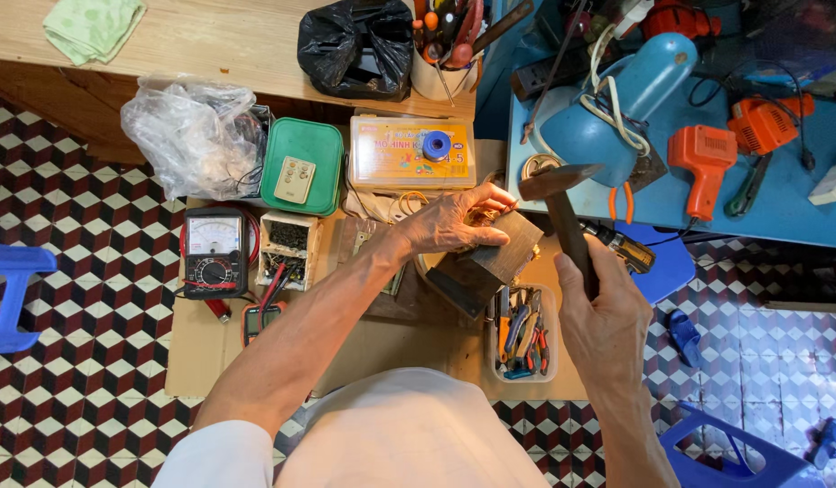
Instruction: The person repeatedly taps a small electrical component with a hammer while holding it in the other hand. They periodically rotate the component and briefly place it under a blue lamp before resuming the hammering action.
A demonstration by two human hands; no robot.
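Seemingly mid-hammering, the left hand (454,224) clamps a dark wooden block (485,262) at table centre, the right hand (607,307) at four o'clock grips a raised hammer (562,203); next calls for a square, controlled downward strike.

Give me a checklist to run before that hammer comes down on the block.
1. Right hand gripping the hammer handle: ok.
2. Left hand steadying the dark wooden block: ok.
3. Left fingers clear of the strike spot: not ok, they lie over the block's top by the hammer head.
4. What sits under the fingers, coppery in colour: cannot tell.
5. Block seated flat: cannot tell, it looks tilted.
6. Tray of pliers clear of the block: not ok, it sits right beside it.
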